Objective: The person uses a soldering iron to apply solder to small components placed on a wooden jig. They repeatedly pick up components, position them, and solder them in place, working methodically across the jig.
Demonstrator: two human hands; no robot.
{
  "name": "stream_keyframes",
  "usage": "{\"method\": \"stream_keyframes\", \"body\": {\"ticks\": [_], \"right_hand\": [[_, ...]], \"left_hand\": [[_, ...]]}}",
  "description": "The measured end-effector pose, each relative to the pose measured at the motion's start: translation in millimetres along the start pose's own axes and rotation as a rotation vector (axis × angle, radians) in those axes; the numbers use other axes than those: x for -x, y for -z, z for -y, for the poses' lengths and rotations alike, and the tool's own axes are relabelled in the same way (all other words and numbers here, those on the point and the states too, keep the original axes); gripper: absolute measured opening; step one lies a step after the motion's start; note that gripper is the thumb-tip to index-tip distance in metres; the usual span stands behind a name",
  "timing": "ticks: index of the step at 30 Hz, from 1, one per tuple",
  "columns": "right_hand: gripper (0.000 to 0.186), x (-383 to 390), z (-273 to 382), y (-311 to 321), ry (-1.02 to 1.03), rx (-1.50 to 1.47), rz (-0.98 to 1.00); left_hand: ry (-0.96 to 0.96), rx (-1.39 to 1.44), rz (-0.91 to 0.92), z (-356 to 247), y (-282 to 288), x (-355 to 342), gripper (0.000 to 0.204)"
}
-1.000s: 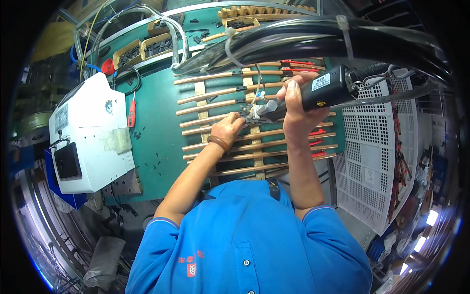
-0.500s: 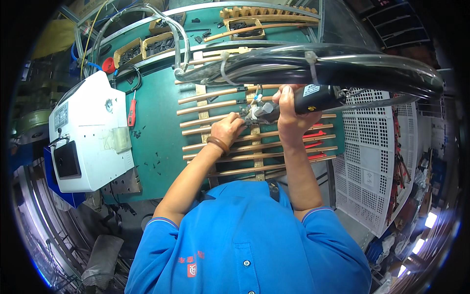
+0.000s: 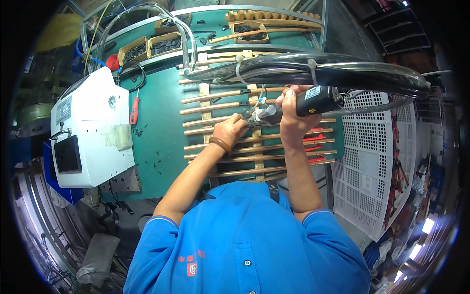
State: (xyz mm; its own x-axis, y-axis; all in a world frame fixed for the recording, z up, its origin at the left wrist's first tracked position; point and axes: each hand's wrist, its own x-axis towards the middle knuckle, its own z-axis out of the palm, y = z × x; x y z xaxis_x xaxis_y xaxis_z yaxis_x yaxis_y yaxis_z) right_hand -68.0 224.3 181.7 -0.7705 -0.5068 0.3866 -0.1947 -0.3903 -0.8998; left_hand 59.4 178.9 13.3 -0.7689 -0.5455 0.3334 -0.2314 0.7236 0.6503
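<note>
- Head view: the right hand (image 3: 293, 120) is wrapped around a black handheld tool (image 3: 317, 105), above the middle of the table (image 3: 161, 115).
- The left hand (image 3: 230, 131) has its fingers drawn together among the copper-coloured rods (image 3: 193, 100), just beside the tool's metal nose (image 3: 264, 115); I cannot tell what the fingertips pinch.
- The rods lie side by side across tan strips (image 3: 204, 89) on the table, with red pieces (image 3: 314, 148) near their right ends.
- In the way, a thick cable bundle (image 3: 352, 76) passes above the farther rods and hides parts of them; the right hand and tool cover others.
- Left of the rods are a red-handled screwdriver (image 3: 134, 113) and a white machine (image 3: 93, 112).
- Beyond, open boxes (image 3: 166, 45) hold black parts.
- At right stands a perforated white crate (image 3: 360, 161).
</note>
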Motion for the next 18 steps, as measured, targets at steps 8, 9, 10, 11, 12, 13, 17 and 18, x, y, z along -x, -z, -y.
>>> {"method": "stream_keyframes", "body": {"ticks": [8,9,10,11,12,13,17,18], "right_hand": [[0.026,-1.0,0.4,-1.7,-0.006,-0.047,0.023],[0.026,-0.5,2.7,-3.7,-0.034,-0.075,0.008],[0.027,1.8,5.0,-7.3,-0.068,-0.11,-0.002],[0.028,3.5,3.0,-8.9,-0.088,-0.18,-0.012],[0.028,4.1,8.0,-8.0,-0.114,-0.182,-0.048],[0.028,3.9,10.3,-0.9,-0.124,-0.142,-0.022],[0.023,3.7,28.6,3.4,-0.121,-0.033,0.021],[0.024,4.4,30.8,1.1,-0.128,-0.026,0.048]], "left_hand": [[0.005,-0.039,0.027,2.6,1.3,-2.3,0.021],[0.026,-0.054,0.031,3.6,-0.9,-0.7,0.02],[0.013,-0.05,-0.006,6.7,-2.2,2.7,0.019],[0.067,-0.011,-0.021,5.8,4.6,7.6,0.019],[0.123,0.028,-0.042,2.4,10.8,14.2,0.018],[0.214,0.115,-0.058,1.0,23.1,22.1,0.02],[0.699,0.368,-0.254,23.5,81.9,91.4,0.027],[0.828,0.431,-0.345,37.5,93.7,121.5,0.027]]}}
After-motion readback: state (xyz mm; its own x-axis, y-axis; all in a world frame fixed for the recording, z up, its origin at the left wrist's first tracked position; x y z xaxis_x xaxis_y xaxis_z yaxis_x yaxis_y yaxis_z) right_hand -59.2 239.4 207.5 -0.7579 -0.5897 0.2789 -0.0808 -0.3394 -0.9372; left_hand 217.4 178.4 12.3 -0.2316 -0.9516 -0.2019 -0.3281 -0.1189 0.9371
